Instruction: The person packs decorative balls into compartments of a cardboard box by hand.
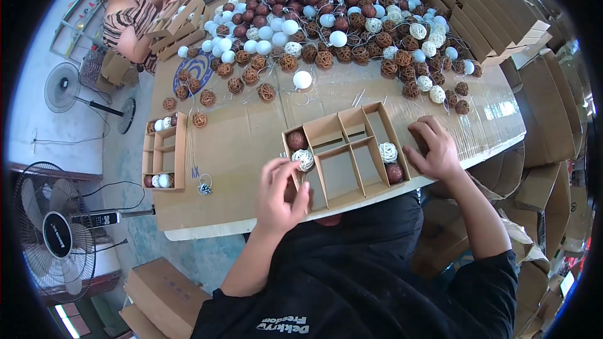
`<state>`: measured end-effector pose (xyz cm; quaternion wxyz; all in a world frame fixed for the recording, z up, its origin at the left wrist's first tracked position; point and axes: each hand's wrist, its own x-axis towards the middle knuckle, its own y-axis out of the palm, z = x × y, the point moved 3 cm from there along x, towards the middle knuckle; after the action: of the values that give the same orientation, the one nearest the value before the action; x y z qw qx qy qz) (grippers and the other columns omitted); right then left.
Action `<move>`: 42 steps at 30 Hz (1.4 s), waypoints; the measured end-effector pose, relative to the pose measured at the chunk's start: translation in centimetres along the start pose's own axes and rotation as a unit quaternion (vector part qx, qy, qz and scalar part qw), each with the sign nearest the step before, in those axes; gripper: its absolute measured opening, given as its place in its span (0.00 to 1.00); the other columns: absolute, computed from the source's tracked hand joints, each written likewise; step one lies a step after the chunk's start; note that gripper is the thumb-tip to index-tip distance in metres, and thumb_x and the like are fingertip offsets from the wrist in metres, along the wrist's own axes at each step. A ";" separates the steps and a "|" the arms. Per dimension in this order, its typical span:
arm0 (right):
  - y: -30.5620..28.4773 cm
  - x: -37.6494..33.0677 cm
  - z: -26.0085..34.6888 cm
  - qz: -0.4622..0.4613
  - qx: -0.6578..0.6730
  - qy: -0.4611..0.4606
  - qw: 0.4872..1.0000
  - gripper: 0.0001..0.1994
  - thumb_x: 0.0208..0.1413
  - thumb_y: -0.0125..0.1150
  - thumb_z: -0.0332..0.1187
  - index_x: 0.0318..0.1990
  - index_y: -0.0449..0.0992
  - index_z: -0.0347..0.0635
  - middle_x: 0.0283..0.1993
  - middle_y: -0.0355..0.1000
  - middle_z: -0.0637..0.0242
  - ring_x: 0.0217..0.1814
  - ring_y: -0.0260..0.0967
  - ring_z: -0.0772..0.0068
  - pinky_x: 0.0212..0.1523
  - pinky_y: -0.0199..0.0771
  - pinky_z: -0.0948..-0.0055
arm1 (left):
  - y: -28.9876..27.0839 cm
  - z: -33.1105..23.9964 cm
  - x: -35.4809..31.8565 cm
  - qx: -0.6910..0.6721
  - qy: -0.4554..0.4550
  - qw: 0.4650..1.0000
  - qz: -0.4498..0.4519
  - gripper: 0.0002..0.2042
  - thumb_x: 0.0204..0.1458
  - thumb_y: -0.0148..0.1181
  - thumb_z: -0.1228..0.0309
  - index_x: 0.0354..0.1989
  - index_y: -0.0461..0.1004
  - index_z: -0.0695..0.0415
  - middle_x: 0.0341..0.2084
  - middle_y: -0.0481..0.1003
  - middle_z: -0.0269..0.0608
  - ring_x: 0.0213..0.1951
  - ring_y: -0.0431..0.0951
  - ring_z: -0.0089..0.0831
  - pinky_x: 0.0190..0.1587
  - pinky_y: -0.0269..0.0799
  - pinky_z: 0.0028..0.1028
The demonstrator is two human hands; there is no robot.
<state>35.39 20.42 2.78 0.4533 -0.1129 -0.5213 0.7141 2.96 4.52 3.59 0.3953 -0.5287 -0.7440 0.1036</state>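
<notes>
A divided cardboard box [339, 201] lies in front of me near the table's edge. Its left column holds a dark red glitter ball [296, 140] and a white woven ball [304, 159]. In the right column sit another white woven ball [388, 152] and a dark red ball [394, 173]. My left hand [279, 198] is over the box's left side, thumb and fingers apart; its fingertips are at the left white woven ball, whether touching I cannot tell. Beside the right wall, my right hand [434, 149] has loosely bent fingers, thumb apart, holding nothing.
A big heap of brown, white and red balls [314, 0] covers the table's far side. Another partly filled divided box [180, 157] stands at left, near a small wire-tied item [205, 188]. Stacked cardboard trays [490, 12] stand far right. A person [129, 25] works far left; fans [59, 232] stand left.
</notes>
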 end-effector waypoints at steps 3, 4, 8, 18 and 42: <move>0.0 0.1 0.5 -0.007 0.008 0.008 1.000 0.18 0.54 0.70 0.36 0.50 0.76 0.39 0.49 0.72 0.54 0.45 0.76 0.47 0.45 0.78 0.56 | -1.8 1.4 1.8 0.025 -0.027 0.999 -0.028 0.17 0.53 0.67 0.74 0.52 0.78 0.61 0.52 0.72 0.51 0.48 0.78 0.45 0.48 0.77 0.37; 0.0 0.2 0.4 -0.013 0.013 0.016 1.000 0.17 0.55 0.69 0.35 0.49 0.77 0.38 0.48 0.73 0.54 0.44 0.76 0.47 0.45 0.78 0.56 | -2.5 2.3 2.7 0.066 -0.026 0.997 -0.032 0.17 0.54 0.66 0.72 0.53 0.77 0.60 0.52 0.73 0.51 0.51 0.77 0.47 0.52 0.76 0.40; 0.1 -0.2 -0.8 -0.036 0.038 0.026 0.998 0.14 0.56 0.67 0.33 0.47 0.77 0.37 0.46 0.73 0.53 0.43 0.76 0.46 0.45 0.78 0.56 | -5.1 5.3 8.3 0.425 -0.020 0.904 -0.028 0.22 0.57 0.66 0.64 0.59 0.73 0.57 0.57 0.70 0.58 0.57 0.72 0.58 0.60 0.69 0.50; 0.2 0.0 -0.5 -0.044 0.024 0.028 0.998 0.12 0.57 0.65 0.32 0.46 0.77 0.39 0.45 0.73 0.53 0.44 0.75 0.44 0.45 0.78 0.54 | -8.3 15.9 14.6 0.489 -0.130 0.860 0.062 0.25 0.55 0.69 0.67 0.60 0.70 0.60 0.52 0.72 0.62 0.55 0.73 0.60 0.59 0.72 0.49; 0.3 0.0 -0.7 -0.061 0.042 0.045 0.996 0.07 0.58 0.62 0.30 0.42 0.75 0.39 0.41 0.72 0.53 0.40 0.74 0.43 0.42 0.77 0.52 | -5.0 21.3 28.7 0.377 -0.080 0.910 0.155 0.37 0.45 0.73 0.66 0.68 0.67 0.50 0.57 0.74 0.58 0.56 0.78 0.56 0.59 0.74 0.47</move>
<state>35.65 20.82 2.20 0.5234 -0.0934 -0.4760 0.7006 -19.12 32.97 6.04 0.4833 -0.4393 -0.5870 0.4783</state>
